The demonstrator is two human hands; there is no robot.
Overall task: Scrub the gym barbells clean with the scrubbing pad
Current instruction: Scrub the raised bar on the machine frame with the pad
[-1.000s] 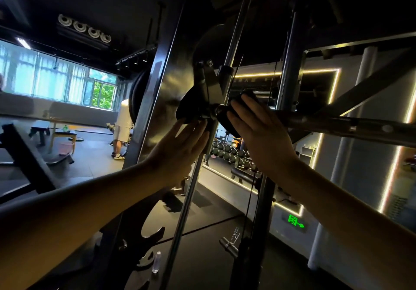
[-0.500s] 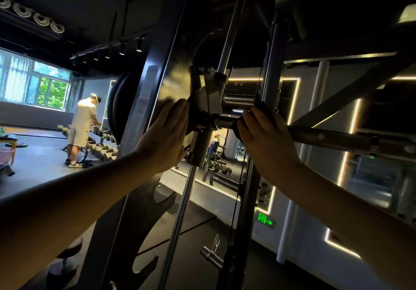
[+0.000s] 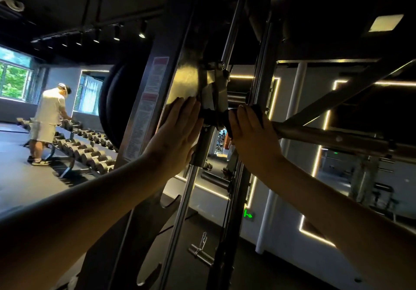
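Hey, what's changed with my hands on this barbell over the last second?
The left hand moved up from below the bar's carriage and now lies flat, fingers straight, against the upright frame. Nothing was taken hold of or let go. The right hand stayed put, holding the dark scrubbing pad round the barbell beside the carriage.

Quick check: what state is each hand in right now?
Left hand: open, flat against the shiny metal rack upright.
Right hand: gripping the dark scrubbing pad around the steel barbell.
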